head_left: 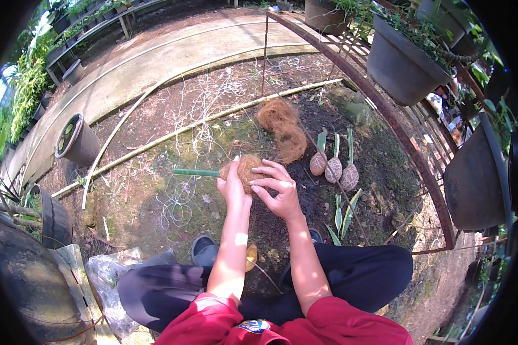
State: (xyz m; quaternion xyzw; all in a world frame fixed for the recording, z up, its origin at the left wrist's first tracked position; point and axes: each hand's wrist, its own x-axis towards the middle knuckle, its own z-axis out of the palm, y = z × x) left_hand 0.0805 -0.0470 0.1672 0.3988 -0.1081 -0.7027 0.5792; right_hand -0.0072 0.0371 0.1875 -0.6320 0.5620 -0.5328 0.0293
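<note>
The nursery's mossy soil floor [144, 215] spread around you, with a rusty metal rack [406, 141] at its right. Ahead lay tangled pale twine [203, 138] and a loose heap of brown fibre [279, 118]. Three string-wrapped fibre balls [333, 170], upper right of your hands, looked finished; the variegated leaf cuttings [349, 214] nearer you seemed left to do. Your left hand [233, 185] and right hand [280, 194] held an unfinished fibre ball [247, 171] between them, a green leaf [194, 172] jutting leftward. Your right fingers were spread against it; your left curled, partly hidden. Its binding appeared undone, though thin string might not show.
</note>
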